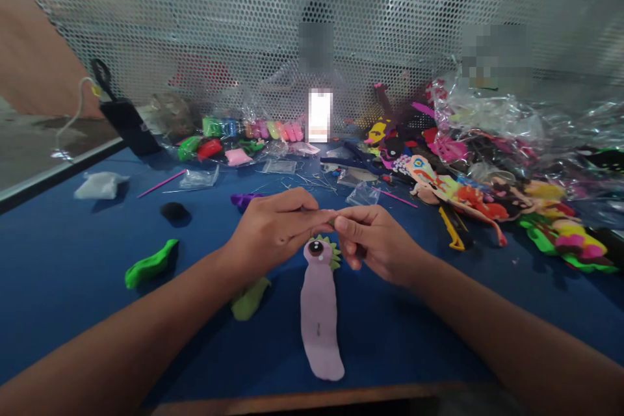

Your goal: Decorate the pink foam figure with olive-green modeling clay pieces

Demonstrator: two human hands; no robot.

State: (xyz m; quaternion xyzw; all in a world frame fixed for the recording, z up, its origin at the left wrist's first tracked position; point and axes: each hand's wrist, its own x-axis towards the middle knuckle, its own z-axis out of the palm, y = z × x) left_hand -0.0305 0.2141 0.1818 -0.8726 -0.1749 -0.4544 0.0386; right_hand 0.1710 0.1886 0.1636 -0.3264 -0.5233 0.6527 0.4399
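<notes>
My left hand and my right hand meet at the fingertips above the table. Between them is pinched a small piece of green clay, mostly hidden by the fingers. Just below lies a flat pale-pink clay figure with one large dark eye and light-green spikes along its head; its top is close under my hands. A light-green clay lump rests beside my left forearm. Partly behind my left hand is a purple clay piece.
Bright green clay, a black lump and a white packet lie left. Coloured clay packets and a lit phone are at the back. Right are a yellow cutter, finished clay figures and plastic bags.
</notes>
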